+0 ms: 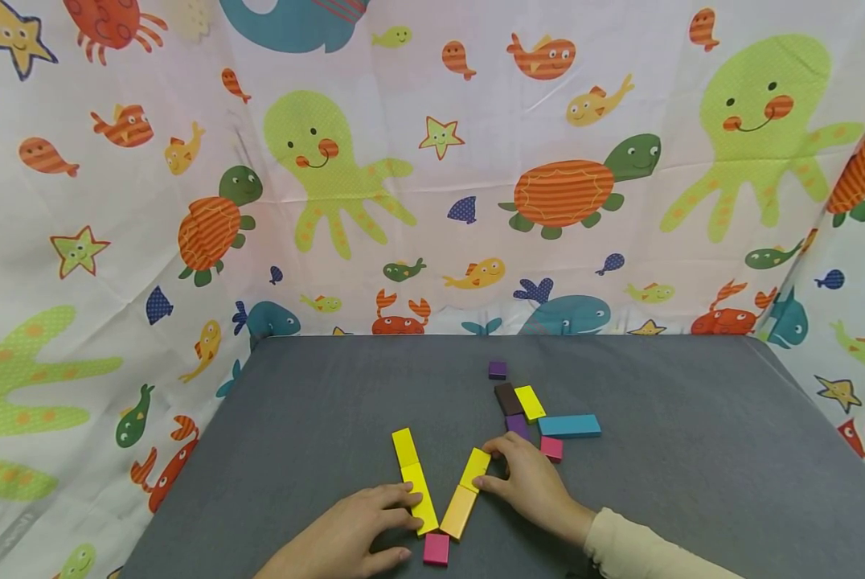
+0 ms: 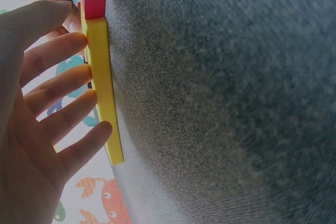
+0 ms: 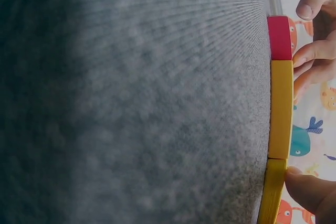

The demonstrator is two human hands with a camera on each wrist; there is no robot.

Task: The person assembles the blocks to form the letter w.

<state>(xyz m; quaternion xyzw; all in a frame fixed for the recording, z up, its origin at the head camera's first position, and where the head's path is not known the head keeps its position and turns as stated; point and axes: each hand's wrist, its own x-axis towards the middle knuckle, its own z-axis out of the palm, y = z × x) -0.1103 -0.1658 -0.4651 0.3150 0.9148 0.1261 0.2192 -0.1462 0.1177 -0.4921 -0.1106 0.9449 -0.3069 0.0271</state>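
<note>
Wooden-looking blocks form a V on the grey table (image 1: 317, 402). A pink block (image 1: 436, 549) lies at its point. The left arm is a long yellow block (image 1: 420, 498) with a shorter yellow block (image 1: 405, 447) beyond it. A light orange block (image 1: 458, 513) and a yellow block (image 1: 475, 469) make the right arm. My left hand (image 1: 349, 527) touches the long yellow block's side with spread, nearly straight fingertips (image 2: 79, 72); its thumb stays off the blocks. My right hand (image 1: 537, 486) pinches the right arm's yellow block between thumb (image 3: 304, 184) and index finger.
Behind the right hand lies a loose group: a blue block (image 1: 570, 426), a pink block (image 1: 551, 449), a yellow block (image 1: 530, 403), a dark brown block (image 1: 508, 398) and purple blocks (image 1: 498, 370). A curtain printed with sea animals (image 1: 469, 185) hangs along the table's far edge.
</note>
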